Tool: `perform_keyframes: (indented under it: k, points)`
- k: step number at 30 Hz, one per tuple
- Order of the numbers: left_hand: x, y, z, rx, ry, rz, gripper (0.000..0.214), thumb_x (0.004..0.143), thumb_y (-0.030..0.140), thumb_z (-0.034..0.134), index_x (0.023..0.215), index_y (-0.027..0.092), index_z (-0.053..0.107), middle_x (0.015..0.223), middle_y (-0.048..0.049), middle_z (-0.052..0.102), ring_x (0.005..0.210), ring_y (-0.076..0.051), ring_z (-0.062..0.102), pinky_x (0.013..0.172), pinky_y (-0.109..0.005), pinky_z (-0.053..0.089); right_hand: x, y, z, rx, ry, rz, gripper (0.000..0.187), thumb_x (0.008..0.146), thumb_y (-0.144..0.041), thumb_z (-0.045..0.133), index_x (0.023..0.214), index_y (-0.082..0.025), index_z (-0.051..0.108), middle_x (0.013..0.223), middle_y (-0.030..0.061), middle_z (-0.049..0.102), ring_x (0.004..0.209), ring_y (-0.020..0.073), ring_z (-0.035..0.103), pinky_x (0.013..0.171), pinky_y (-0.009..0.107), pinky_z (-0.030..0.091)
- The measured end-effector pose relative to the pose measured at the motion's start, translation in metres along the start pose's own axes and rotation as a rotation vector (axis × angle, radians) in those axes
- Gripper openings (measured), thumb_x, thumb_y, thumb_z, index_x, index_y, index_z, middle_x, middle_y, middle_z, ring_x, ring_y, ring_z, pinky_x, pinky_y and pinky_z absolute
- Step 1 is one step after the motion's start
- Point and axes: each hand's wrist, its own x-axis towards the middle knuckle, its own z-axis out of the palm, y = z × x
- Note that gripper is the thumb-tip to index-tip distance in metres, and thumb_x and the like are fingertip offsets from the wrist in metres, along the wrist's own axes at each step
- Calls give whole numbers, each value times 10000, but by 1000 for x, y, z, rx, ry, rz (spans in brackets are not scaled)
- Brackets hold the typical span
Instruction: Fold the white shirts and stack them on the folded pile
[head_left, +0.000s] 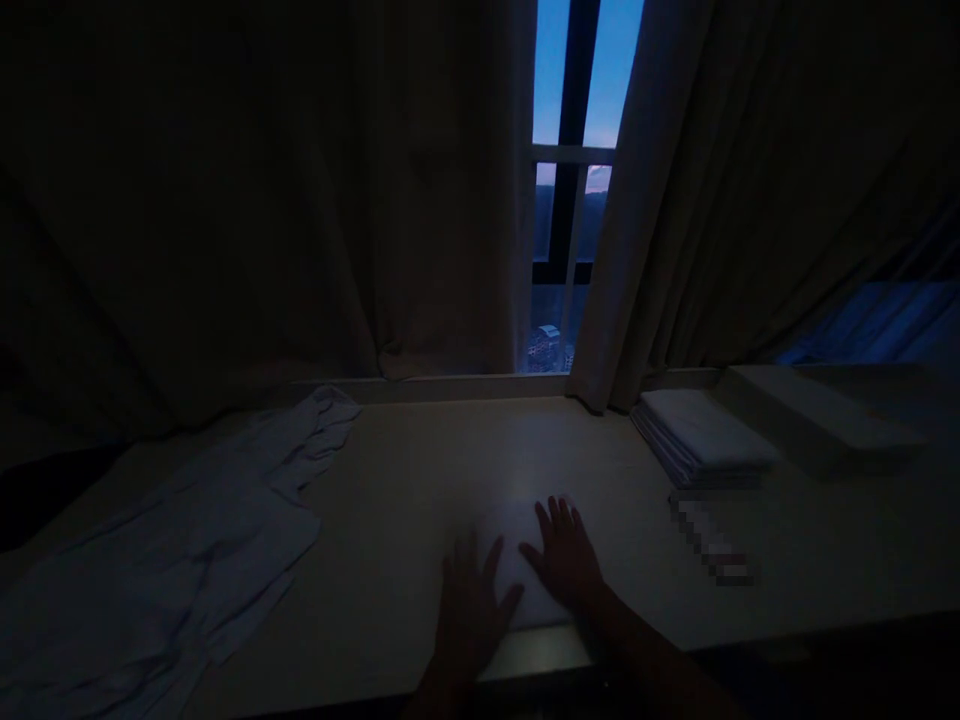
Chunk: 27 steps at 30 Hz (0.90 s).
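Near the front edge of the pale table, a white folded cloth (517, 600) lies flat; in the dim light its outline is faint. My right hand (562, 555) rests over its right side, fingers spread and palm down. My left hand (474, 600) is at its left side with fingers apart, slightly blurred; whether it presses the cloth or hovers just above it I cannot tell. Neither hand grips anything.
Crumpled pale cloth (187, 550) covers the table's left side. A stack of folded white cloths (705, 435) stands at the back right, beside a long box (825, 415). A pixelated item (709, 540) lies right of my hands. Curtains (450, 200) hang behind, around a window (551, 100).
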Motion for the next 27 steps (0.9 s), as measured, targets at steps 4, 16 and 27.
perform_keyframes:
  k: [4, 16, 27]
  points:
    - [7, 0, -3, -16, 0, 37, 681, 856, 561, 467, 1468, 295, 327, 1576, -95, 234, 1456, -344, 128, 1140, -575, 160, 2, -5, -3, -18, 15, 31, 776, 906, -661, 355, 1490, -152, 311, 1564, 129, 191, 1452, 318, 70, 1150, 531, 63]
    - [-40, -2, -3, -244, 379, -404, 560, 889, 478, 405, 1309, 111, 458, 1429, -188, 433, 1393, -293, 311, 1119, -500, 304, -35, -27, -28, -154, -99, 349, 794, 866, -698, 349, 1171, -21, 629, 1104, 333, 624, 1054, 447, 583, 873, 582, 394]
    - [-42, 30, 14, -409, 109, -446, 678, 875, 469, 425, 1440, 108, 319, 1530, -181, 305, 1406, -289, 309, 1109, -441, 346, 16, -39, -31, -70, -133, -217, 572, 959, -446, 371, 1436, -130, 405, 1510, 132, 344, 1396, 285, 299, 1128, 446, 240]
